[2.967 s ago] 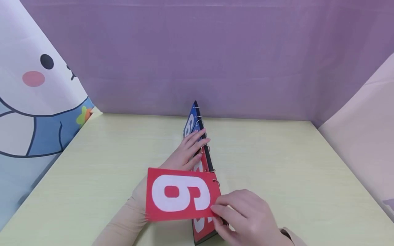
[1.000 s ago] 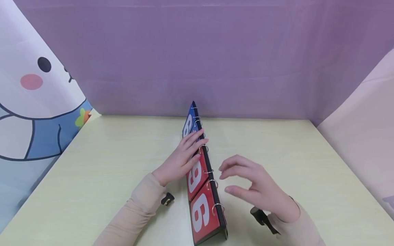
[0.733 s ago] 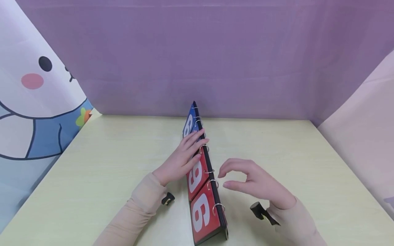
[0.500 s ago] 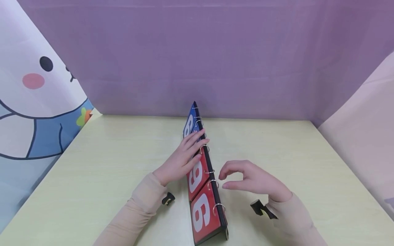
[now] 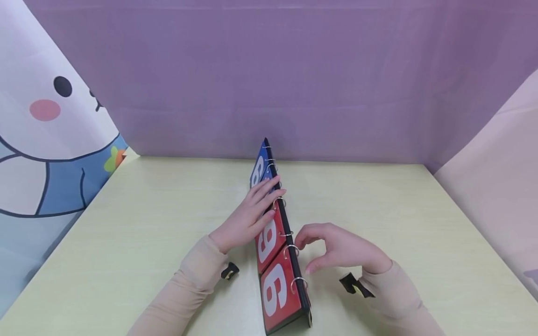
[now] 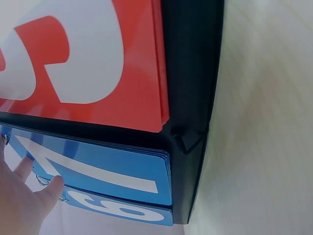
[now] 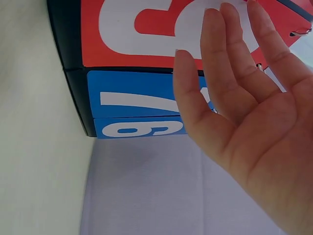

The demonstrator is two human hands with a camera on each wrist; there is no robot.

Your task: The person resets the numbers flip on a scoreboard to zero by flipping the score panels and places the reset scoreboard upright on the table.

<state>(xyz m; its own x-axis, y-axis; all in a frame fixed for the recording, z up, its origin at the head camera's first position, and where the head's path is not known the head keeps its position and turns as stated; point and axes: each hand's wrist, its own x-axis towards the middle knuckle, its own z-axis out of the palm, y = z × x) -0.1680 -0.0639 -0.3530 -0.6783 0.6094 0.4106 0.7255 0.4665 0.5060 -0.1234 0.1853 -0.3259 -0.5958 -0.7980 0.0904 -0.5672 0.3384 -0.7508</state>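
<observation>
A tent-shaped flip scoreboard (image 5: 286, 223) stands on the table with its black ridge pointing away from me. Metal rings along the ridge carry red cards (image 5: 290, 303) nearer me and blue cards (image 5: 254, 173) at the far end. My left hand (image 5: 241, 221) rests across the left face, its extended fingers reaching over the ridge. On the right side, my right hand (image 5: 342, 247) hovers beside the rings with bent fingers, thumb apart, holding nothing. The right wrist view shows its fingers in front of a red card (image 7: 90, 39); a blue card (image 7: 132, 81) lies beyond.
The pale table (image 5: 391, 210) extends on both sides of the scoreboard. A purple cloth (image 5: 336, 84) hangs behind it, and a cartoon-printed cloth (image 5: 25, 154) hangs at the left. Small black clips, such as the right one (image 5: 353, 284), stick out at both wrists.
Three seconds ago my right hand pinched a raised red card; that card now lies on the left face. The right hand let go, rose rightward, then came down towards the rings. My left hand stays.
</observation>
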